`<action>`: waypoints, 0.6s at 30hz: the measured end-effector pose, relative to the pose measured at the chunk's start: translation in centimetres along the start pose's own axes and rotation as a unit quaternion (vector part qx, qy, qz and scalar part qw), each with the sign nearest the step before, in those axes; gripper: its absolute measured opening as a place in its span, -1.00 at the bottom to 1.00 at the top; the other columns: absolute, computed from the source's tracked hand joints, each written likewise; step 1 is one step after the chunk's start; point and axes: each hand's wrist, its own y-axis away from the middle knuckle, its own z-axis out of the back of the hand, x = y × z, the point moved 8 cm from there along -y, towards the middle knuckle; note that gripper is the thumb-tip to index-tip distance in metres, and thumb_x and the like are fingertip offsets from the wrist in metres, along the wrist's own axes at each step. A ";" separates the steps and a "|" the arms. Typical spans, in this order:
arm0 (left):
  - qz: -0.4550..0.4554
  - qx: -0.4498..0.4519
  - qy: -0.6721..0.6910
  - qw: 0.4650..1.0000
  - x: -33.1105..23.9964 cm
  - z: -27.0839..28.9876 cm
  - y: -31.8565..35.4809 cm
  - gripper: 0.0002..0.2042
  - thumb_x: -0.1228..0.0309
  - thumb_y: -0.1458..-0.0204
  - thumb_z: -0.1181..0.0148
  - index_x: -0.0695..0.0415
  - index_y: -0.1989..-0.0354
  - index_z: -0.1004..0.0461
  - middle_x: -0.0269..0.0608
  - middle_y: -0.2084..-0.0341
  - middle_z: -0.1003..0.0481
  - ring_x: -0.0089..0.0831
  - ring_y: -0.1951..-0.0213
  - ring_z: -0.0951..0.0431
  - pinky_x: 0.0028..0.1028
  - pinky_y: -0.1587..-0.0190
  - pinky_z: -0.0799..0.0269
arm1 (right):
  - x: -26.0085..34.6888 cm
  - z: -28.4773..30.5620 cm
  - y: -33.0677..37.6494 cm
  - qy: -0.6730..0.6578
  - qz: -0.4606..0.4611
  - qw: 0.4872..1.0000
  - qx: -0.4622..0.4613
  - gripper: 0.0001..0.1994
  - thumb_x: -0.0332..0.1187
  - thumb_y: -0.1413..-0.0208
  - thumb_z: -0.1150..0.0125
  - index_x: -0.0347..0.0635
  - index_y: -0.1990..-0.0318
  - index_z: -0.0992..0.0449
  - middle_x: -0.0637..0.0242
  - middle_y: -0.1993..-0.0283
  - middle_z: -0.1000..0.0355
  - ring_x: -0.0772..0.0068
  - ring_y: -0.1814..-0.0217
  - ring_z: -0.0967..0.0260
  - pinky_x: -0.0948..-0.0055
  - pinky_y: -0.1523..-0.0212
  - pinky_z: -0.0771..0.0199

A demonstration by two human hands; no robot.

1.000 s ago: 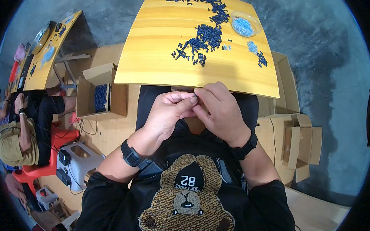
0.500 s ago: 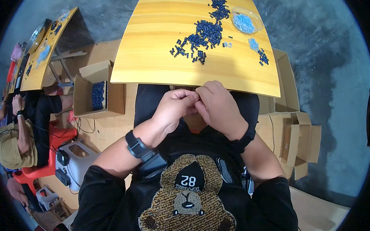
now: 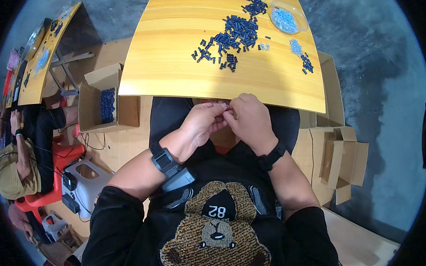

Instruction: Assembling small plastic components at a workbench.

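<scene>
Yellow table [image 3: 178,60], open brown box [image 3: 98,102] left; hands [image 3: 225,121] together, pinching something tiny.

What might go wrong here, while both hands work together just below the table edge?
The left hand and right hand meet over the lap, off the yellow table; whatever small piece they pinch is hidden and, if dropped, may fall to the floor. The loose dark pieces lie scattered, so a sleeve could sweep some off.

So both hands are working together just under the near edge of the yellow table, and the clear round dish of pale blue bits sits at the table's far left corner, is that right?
Not quite. The clear round dish of pale blue bits sits toward the far right of the yellow table, as the head view shows. The left hand and right hand do meet just under its near edge.
</scene>
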 end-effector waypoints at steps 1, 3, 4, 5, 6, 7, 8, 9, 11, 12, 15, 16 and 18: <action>0.001 -0.006 0.003 1.000 0.1 0.0 -0.2 -0.85 0.37 -0.14 0.04 0.14 0.29 -0.44 -0.34 0.38 -0.48 -0.56 0.32 -0.46 -0.54 0.22 -0.38 | -0.1 -0.1 -0.1 -0.001 -0.002 1.000 0.002 -0.83 -0.35 0.23 -0.23 -0.21 0.55 -0.36 0.21 0.46 -0.31 0.17 0.33 -0.30 0.28 0.33 -0.34; 0.003 -0.010 0.006 1.000 0.2 0.1 -0.4 -0.86 0.38 -0.14 0.04 0.13 0.29 -0.44 -0.34 0.37 -0.48 -0.57 0.32 -0.46 -0.56 0.22 -0.38 | 0.0 0.1 -0.2 0.006 0.005 1.000 -0.010 -0.84 -0.36 0.23 -0.22 -0.21 0.54 -0.37 0.21 0.46 -0.31 0.16 0.33 -0.30 0.28 0.31 -0.35; 0.001 -0.012 0.008 1.000 0.2 0.1 -0.4 -0.86 0.38 -0.13 0.03 0.13 0.29 -0.44 -0.34 0.36 -0.49 -0.58 0.32 -0.46 -0.57 0.21 -0.38 | 0.0 0.1 -0.3 0.004 0.003 1.000 -0.009 -0.84 -0.36 0.23 -0.22 -0.21 0.54 -0.37 0.21 0.46 -0.31 0.16 0.33 -0.30 0.28 0.31 -0.35; 0.004 -0.013 0.008 1.000 0.2 0.1 -0.4 -0.86 0.38 -0.13 0.03 0.13 0.29 -0.44 -0.34 0.36 -0.49 -0.58 0.32 -0.46 -0.57 0.21 -0.38 | 0.0 0.0 -0.4 0.001 0.002 1.000 0.001 -0.85 -0.37 0.23 -0.21 -0.21 0.54 -0.38 0.21 0.46 -0.31 0.16 0.32 -0.30 0.28 0.31 -0.35; 0.001 -0.012 0.007 1.000 0.2 0.0 -0.4 -0.87 0.39 -0.13 0.03 0.12 0.29 -0.44 -0.35 0.36 -0.49 -0.58 0.32 -0.46 -0.57 0.21 -0.38 | -0.1 -0.1 -0.4 -0.002 0.002 1.000 0.010 -0.85 -0.37 0.22 -0.20 -0.21 0.53 -0.38 0.20 0.45 -0.31 0.16 0.31 -0.31 0.28 0.30 -0.36; -0.001 -0.010 0.006 1.000 0.1 -0.1 -0.3 -0.87 0.39 -0.14 0.04 0.12 0.30 -0.44 -0.35 0.37 -0.49 -0.58 0.33 -0.46 -0.57 0.21 -0.38 | -0.1 0.1 -0.4 -0.002 0.000 1.000 0.012 -0.85 -0.37 0.22 -0.20 -0.21 0.53 -0.38 0.20 0.45 -0.31 0.16 0.31 -0.31 0.28 0.30 -0.36; 0.001 -0.010 0.006 1.000 0.1 -0.2 -0.3 -0.87 0.39 -0.14 0.04 0.12 0.30 -0.44 -0.35 0.37 -0.49 -0.58 0.33 -0.46 -0.57 0.21 -0.38 | -0.2 0.2 -0.4 -0.009 -0.007 1.000 0.018 -0.86 -0.38 0.21 -0.20 -0.22 0.53 -0.38 0.20 0.45 -0.31 0.16 0.31 -0.31 0.28 0.29 -0.36; 0.001 -0.012 0.008 1.000 0.1 -0.2 -0.3 -0.87 0.40 -0.14 0.04 0.12 0.31 -0.44 -0.35 0.37 -0.49 -0.58 0.33 -0.46 -0.57 0.21 -0.38 | -0.3 0.1 -0.4 -0.017 -0.014 0.999 0.024 -0.86 -0.38 0.21 -0.19 -0.22 0.52 -0.38 0.19 0.45 -0.31 0.16 0.30 -0.31 0.27 0.29 -0.36; 0.002 -0.014 0.011 1.000 0.2 -0.1 -0.5 -0.87 0.40 -0.14 0.04 0.12 0.31 -0.44 -0.34 0.38 -0.49 -0.58 0.34 -0.46 -0.57 0.21 -0.38 | -0.6 -0.1 -0.3 -0.021 -0.017 1.000 0.015 -0.87 -0.39 0.20 -0.19 -0.22 0.52 -0.38 0.19 0.45 -0.31 0.15 0.30 -0.31 0.27 0.28 -0.35; -0.008 -0.013 0.012 1.000 0.2 0.0 -0.6 -0.88 0.41 -0.13 0.03 0.13 0.32 -0.44 -0.34 0.38 -0.49 -0.57 0.34 -0.46 -0.56 0.22 -0.38 | -0.6 -0.1 -0.3 -0.025 -0.018 1.000 0.005 -0.87 -0.39 0.19 -0.19 -0.22 0.52 -0.38 0.19 0.45 -0.32 0.15 0.30 -0.31 0.26 0.28 -0.35; -0.026 -0.023 0.012 0.999 -0.2 0.1 -0.6 -0.88 0.42 -0.13 0.03 0.14 0.33 -0.45 -0.32 0.39 -0.49 -0.55 0.34 -0.46 -0.55 0.22 -0.38 | -0.5 -0.3 0.1 -0.023 -0.005 1.000 -0.021 -0.87 -0.39 0.18 -0.19 -0.21 0.53 -0.38 0.19 0.46 -0.31 0.15 0.32 -0.31 0.26 0.29 -0.35; -0.036 -0.032 0.010 0.999 -0.4 0.0 -0.4 -0.88 0.43 -0.12 0.03 0.14 0.33 -0.45 -0.32 0.39 -0.48 -0.54 0.34 -0.46 -0.54 0.22 -0.38 | -0.6 -0.4 0.2 -0.023 -0.004 1.000 -0.020 -0.87 -0.39 0.18 -0.19 -0.21 0.53 -0.38 0.19 0.46 -0.31 0.15 0.32 -0.31 0.26 0.29 -0.35; -0.037 -0.040 0.014 0.998 -0.5 -0.4 -0.3 -0.88 0.43 -0.12 0.03 0.15 0.33 -0.45 -0.31 0.39 -0.48 -0.53 0.34 -0.46 -0.53 0.23 -0.38 | -0.5 -0.1 0.4 -0.026 0.003 0.998 -0.056 -0.87 -0.38 0.17 -0.19 -0.21 0.55 -0.38 0.20 0.47 -0.31 0.16 0.34 -0.31 0.27 0.31 -0.35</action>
